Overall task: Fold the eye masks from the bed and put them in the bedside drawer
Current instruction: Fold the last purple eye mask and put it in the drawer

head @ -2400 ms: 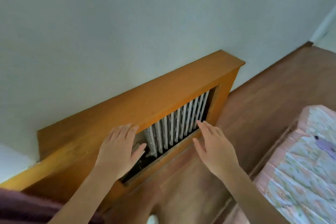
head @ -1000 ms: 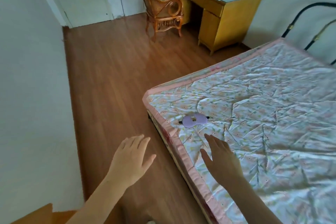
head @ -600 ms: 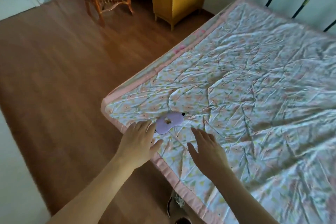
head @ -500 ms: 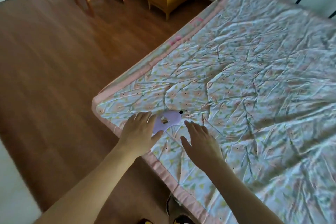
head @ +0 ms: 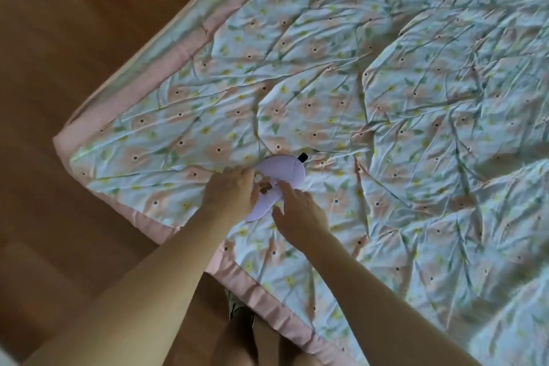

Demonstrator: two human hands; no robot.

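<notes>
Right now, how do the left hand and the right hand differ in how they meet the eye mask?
The left hand covers the near end of the mask, fingers curled at its middle; the right hand lies beside it with fingers spread, only a fingertip on it. The left hand hides part of the mask; the right hides almost none. Both are bare and over the bed.

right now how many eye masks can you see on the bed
1: a lilac eye mask near the quilt's corner, partly under the left hand and right hand. None elsewhere in view.

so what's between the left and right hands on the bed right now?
Head view: the lilac eye mask lies between the left hand and right hand, flat on the floral quilt. Both hands touch it; neither clearly grips.
</notes>
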